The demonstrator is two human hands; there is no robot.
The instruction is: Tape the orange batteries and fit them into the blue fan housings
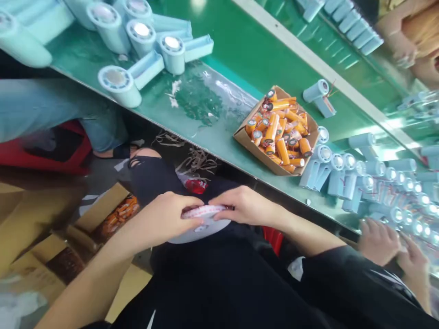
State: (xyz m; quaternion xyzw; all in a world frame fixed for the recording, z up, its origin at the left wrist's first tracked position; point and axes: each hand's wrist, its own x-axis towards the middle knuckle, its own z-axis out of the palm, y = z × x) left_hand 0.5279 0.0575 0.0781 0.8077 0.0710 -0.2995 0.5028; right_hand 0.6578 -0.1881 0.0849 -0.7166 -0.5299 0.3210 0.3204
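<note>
Between both hands: white tape roll [202, 224], over the lap
Left hand [164, 217]: fingers closed on the roll's rim
Right hand [242, 205]: pinching its top edge
Beyond the hands: cardboard box of orange batteries [277, 132]

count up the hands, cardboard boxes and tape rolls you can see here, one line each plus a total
hands: 4, the person's left hand and right hand, plus a co-worker's two hands
cardboard boxes: 2, the box of orange batteries on the table and a box on the floor
tape roll: 1
total: 7
</note>
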